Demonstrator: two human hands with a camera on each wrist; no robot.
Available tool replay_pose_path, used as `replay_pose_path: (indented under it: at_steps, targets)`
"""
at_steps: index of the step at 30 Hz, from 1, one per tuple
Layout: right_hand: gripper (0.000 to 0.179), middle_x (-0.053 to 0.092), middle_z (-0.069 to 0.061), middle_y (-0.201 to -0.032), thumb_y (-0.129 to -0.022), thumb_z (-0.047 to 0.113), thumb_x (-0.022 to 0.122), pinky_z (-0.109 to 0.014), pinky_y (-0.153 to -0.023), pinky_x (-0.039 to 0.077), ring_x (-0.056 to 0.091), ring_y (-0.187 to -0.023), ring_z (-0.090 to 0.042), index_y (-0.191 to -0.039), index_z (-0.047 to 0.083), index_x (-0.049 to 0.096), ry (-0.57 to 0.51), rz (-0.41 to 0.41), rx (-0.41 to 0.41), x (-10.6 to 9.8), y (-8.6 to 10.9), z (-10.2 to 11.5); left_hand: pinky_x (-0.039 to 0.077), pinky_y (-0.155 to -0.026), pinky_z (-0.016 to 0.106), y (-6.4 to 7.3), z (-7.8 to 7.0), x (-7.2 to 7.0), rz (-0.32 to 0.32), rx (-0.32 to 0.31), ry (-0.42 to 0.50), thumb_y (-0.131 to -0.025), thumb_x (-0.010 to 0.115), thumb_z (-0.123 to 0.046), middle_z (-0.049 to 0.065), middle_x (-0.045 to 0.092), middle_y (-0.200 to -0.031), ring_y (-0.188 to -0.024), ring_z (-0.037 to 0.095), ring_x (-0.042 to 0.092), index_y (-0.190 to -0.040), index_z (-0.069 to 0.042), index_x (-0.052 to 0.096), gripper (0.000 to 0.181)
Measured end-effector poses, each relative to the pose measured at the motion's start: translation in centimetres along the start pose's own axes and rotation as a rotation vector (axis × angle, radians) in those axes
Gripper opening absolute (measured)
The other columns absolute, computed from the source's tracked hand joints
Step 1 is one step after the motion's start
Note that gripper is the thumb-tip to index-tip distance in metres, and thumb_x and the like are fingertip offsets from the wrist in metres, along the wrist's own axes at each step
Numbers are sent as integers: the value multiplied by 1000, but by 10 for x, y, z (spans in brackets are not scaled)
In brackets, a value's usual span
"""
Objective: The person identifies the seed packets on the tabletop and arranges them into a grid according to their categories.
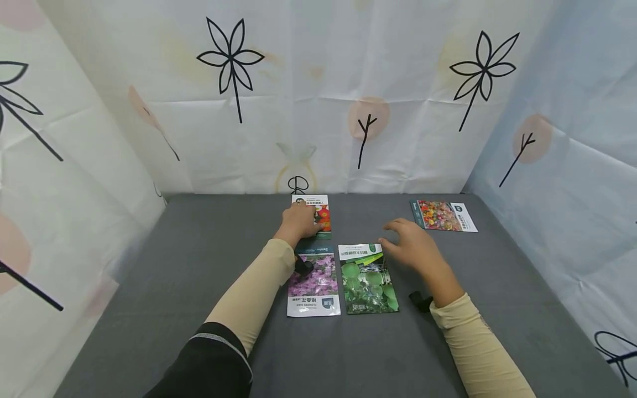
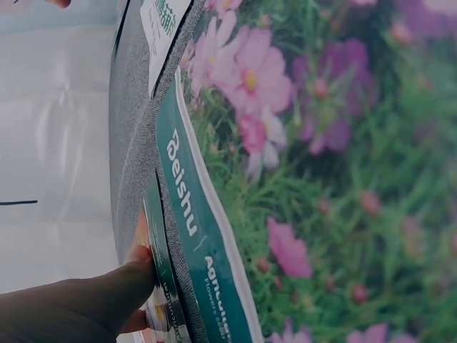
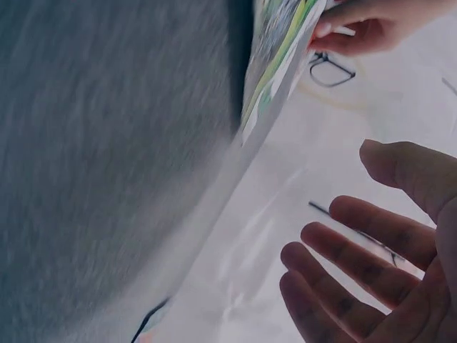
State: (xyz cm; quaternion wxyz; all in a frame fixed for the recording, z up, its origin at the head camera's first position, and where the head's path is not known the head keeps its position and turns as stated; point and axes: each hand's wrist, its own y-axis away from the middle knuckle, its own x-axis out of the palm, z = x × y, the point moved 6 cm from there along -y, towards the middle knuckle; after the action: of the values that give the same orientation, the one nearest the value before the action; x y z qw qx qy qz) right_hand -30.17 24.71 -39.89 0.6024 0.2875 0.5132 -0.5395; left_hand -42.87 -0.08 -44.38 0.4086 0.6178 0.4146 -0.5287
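My left hand (image 1: 297, 222) is at the far seed packet (image 1: 324, 219), which has red and orange flowers on it, and its fingers and thumb grip it. In the left wrist view the thumb (image 2: 136, 268) lies against that packet's edge. Just nearer to me lies a seed packet with pink-purple flowers (image 1: 316, 276). To its right is a green-leaf seed packet (image 1: 369, 284). My right hand (image 1: 415, 246) hovers to the right of the green packet's upper corner, fingers loosely spread and holding nothing, as the right wrist view also shows.
Another seed packet with mixed flowers (image 1: 442, 215) lies at the back right of the grey table (image 1: 199, 265). White cloth walls (image 1: 298, 77) printed with line flowers rise behind and at both sides. Dark wrist camera parts (image 1: 420, 301) sit near both sleeves.
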Motion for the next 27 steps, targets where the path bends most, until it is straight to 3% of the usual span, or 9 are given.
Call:
replay_pose_path:
  at_steps: [6,10,15,21,27]
  targets:
    - [43,62,-29,-142,-102,23,71,-66,-109,47,57,-133,-50,-135,-4,67,-84,36,73,-4,4,-23,53,-104,61,-3,-3,1,-20,36,16,-102,66,-54,20,56,-149,-138,40,55,-144,-14,63,58]
    - [46,61,-32,-143,-102,26,70,-68,-109,46,55,-134,-52,-135,-6,66,-107,51,98,-3,2,-31,54,-104,60,0,1,4,-7,12,4,-101,67,-54,18,57,-149,-137,38,56,-144,-16,64,57]
    - [47,59,-35,-141,-103,25,70,-69,-110,43,53,-134,-55,-135,-9,65,-118,1,146,-11,-5,-45,54,-105,60,2,3,3,-14,17,-16,-102,65,-55,18,55,-153,-139,38,54,-148,-16,62,60]
    - [52,48,-39,-152,-104,26,66,-72,-114,37,42,-143,-59,-140,-11,60,-112,-18,261,-19,-17,-77,53,-106,60,0,1,2,-15,28,-17,-103,63,-57,18,52,-157,-142,38,53,-149,-16,60,62]
    - [54,59,-39,-138,-103,30,67,-67,-100,49,59,-123,-55,-135,-13,63,-69,21,341,-18,-26,-104,52,-107,59,2,4,4,-8,11,-12,-102,63,-57,17,51,-157,-143,38,52,-150,-18,59,62]
